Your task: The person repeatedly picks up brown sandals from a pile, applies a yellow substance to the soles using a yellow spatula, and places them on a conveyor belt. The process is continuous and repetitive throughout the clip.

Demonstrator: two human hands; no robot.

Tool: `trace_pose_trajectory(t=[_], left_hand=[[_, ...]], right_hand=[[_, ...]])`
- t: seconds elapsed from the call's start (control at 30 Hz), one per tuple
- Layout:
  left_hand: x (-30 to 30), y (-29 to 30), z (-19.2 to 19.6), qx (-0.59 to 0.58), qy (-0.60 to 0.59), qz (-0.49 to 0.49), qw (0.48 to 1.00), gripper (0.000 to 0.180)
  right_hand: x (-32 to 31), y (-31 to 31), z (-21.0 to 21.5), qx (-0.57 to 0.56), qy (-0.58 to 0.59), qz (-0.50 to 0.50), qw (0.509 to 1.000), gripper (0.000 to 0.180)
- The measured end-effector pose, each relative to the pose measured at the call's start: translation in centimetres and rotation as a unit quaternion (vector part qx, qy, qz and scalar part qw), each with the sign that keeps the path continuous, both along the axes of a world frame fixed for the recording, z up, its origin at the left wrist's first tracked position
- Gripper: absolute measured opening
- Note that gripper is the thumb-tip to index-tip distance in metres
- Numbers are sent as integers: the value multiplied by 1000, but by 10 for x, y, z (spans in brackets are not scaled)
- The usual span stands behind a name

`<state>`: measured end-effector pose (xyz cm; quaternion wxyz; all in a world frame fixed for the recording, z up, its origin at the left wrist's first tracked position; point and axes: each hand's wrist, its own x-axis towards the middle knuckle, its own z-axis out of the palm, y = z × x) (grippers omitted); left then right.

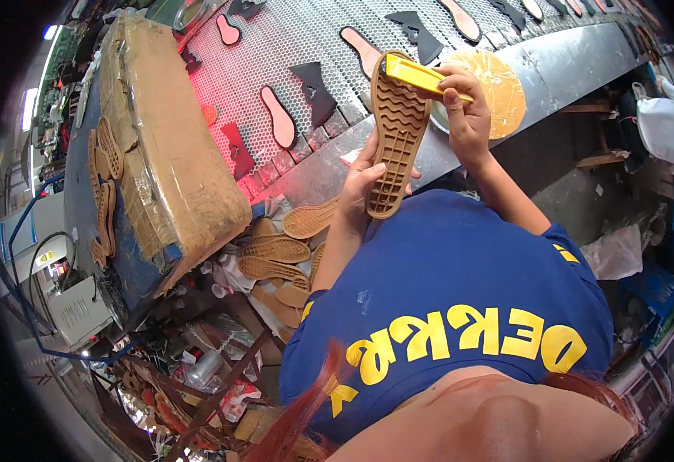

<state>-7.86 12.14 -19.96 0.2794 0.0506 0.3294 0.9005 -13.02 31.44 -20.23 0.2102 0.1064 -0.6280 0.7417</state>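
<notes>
My left hand (364,175) grips a brown shoe sole (396,131) by its lower end, thumb on the near edge. The sole stands tilted up before my chest, its wavy and gridded tread facing me. Between the fingers and thumb of my right hand (466,115) is a flat yellow-handled tool (414,75). Its dark end lies at the sole's top rim; I cannot make out what kind of tip it has. Behind my right hand, a round orange-yellow disc (499,88) rests on the metal ledge.
A perforated conveyor (252,73) carries pink insoles (278,115) and black cut pieces (315,92). A large taped cardboard box (175,146) stands at the left, with brown soles along its far side. More brown soles (275,248) pile up below my left forearm. A metal ledge (568,65) borders the conveyor.
</notes>
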Motion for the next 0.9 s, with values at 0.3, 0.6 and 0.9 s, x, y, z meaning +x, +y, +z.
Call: trace_pose_trajectory(t=[0.3, 0.6, 0.9], left_hand=[[-2, 2, 10, -2, 4, 3, 1000, 75], [-8, -4, 0, 121, -50, 8, 991, 67], [-22, -3, -1, 138, -145, 97, 975, 65]], right_hand=[[9, 8, 6, 55, 15, 52, 997, 14], [23, 11, 16, 119, 9, 133, 984, 14], [44, -3, 21, 227, 40, 116, 966, 17]])
